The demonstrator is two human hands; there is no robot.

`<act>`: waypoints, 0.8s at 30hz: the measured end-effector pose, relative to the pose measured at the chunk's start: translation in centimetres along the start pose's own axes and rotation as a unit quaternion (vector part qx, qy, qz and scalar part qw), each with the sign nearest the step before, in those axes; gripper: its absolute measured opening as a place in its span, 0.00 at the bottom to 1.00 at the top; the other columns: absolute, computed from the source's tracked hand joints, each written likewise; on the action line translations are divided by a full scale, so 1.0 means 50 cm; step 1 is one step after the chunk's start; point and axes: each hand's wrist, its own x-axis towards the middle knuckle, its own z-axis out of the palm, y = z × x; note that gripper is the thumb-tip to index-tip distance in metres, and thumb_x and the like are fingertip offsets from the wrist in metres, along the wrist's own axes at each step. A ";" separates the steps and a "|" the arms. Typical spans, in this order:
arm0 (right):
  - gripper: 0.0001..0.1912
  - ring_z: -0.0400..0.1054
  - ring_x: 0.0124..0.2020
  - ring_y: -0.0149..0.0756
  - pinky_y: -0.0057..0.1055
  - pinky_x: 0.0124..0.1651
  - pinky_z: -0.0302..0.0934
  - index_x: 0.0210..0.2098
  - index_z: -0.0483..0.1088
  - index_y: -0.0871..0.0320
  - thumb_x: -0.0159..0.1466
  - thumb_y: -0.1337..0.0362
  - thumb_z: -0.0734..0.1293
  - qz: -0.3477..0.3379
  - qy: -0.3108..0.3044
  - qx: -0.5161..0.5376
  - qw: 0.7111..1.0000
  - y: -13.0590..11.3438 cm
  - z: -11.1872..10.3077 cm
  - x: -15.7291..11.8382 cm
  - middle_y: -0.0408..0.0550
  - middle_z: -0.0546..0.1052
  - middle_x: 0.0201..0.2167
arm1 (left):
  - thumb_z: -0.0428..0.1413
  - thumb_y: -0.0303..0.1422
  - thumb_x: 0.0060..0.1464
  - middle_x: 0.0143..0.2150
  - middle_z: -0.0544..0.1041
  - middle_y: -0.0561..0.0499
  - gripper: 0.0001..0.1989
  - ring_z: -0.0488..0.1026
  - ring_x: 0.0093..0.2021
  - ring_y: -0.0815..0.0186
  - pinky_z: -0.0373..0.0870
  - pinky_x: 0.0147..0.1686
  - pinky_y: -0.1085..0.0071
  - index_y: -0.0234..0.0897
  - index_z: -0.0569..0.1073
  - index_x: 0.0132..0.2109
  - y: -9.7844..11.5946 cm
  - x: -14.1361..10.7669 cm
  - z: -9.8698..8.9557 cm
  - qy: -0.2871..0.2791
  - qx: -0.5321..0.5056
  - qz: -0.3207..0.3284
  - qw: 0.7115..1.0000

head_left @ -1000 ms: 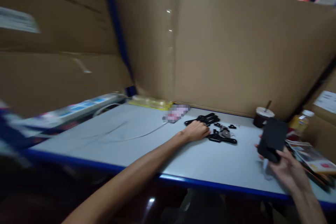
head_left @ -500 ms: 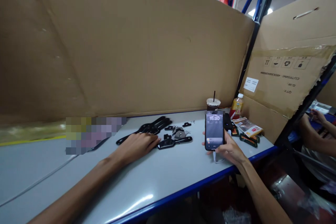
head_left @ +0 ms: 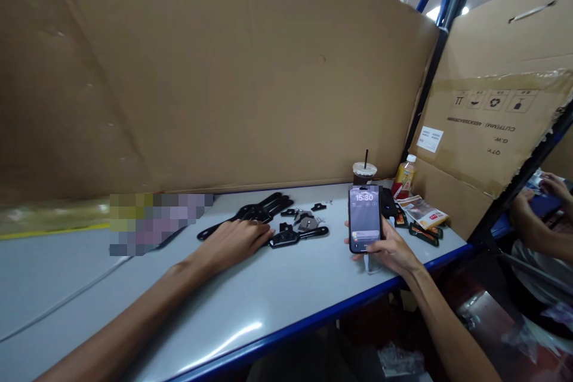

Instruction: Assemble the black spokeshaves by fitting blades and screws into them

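My right hand (head_left: 394,249) is wrapped round a phone (head_left: 364,221) with a lit screen showing 15:30, held upright above the table's right part. A white cable hangs from the phone's lower end. My left hand (head_left: 239,242) rests palm down on the table, its fingers extended and partly hidden. Just behind it lie several black metal tools (head_left: 264,206) with long handles. Another black tool (head_left: 286,239) lies by its fingertips. Past that are small black clamp pieces (head_left: 319,207) and grey metal blades (head_left: 308,222).
A lidded cup (head_left: 364,173) and a bottle (head_left: 404,178) stand at the back right, near a plastic packet (head_left: 423,213) and black-orange items (head_left: 423,234). Cardboard (head_left: 286,83) walls the table's back. A person's arms (head_left: 537,221) show at far right.
The view has shifted slightly. Both hands keep nearly the same place, and the phone is still in my right hand.
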 end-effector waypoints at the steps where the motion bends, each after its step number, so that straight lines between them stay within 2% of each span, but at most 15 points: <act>1: 0.43 0.78 0.49 0.50 0.42 0.40 0.77 0.64 0.60 0.48 0.52 0.77 0.70 0.001 0.007 0.001 1.000 0.000 0.000 0.000 0.54 0.76 0.59 | 0.35 0.44 0.69 0.42 0.82 0.42 0.28 0.80 0.42 0.50 0.68 0.35 0.62 0.39 0.76 0.38 -0.001 0.000 0.001 -0.001 0.001 -0.001 1.000; 3: 0.35 0.78 0.48 0.51 0.43 0.39 0.77 0.63 0.62 0.50 0.58 0.72 0.71 0.004 0.020 0.003 1.000 0.001 0.002 0.000 0.56 0.77 0.57 | 0.35 0.44 0.70 0.42 0.82 0.42 0.27 0.80 0.42 0.51 0.68 0.35 0.62 0.39 0.76 0.38 -0.002 0.001 0.002 -0.002 0.001 -0.002 1.000; 5: 0.32 0.79 0.48 0.51 0.44 0.39 0.77 0.63 0.63 0.51 0.60 0.69 0.71 0.008 0.025 0.007 1.000 0.000 0.003 0.000 0.57 0.77 0.58 | 0.35 0.44 0.70 0.41 0.82 0.42 0.27 0.80 0.41 0.52 0.68 0.35 0.63 0.39 0.75 0.37 -0.002 0.001 0.002 0.002 -0.006 -0.002 1.000; 12: 0.42 0.79 0.48 0.50 0.43 0.39 0.77 0.68 0.57 0.47 0.57 0.73 0.70 0.007 0.017 0.007 1.000 0.000 -0.001 0.000 0.55 0.77 0.58 | 0.35 0.43 0.70 0.40 0.82 0.41 0.27 0.79 0.40 0.52 0.68 0.35 0.63 0.38 0.75 0.37 0.004 0.001 -0.003 -0.001 0.000 -0.008 1.000; 24: 0.45 0.78 0.48 0.49 0.43 0.39 0.77 0.69 0.55 0.44 0.56 0.74 0.69 0.011 0.022 0.006 1.000 0.003 -0.008 0.001 0.54 0.76 0.60 | 0.38 0.44 0.68 0.39 0.82 0.40 0.26 0.79 0.37 0.53 0.68 0.34 0.63 0.38 0.76 0.35 0.012 0.000 -0.013 0.007 -0.027 -0.012 1.000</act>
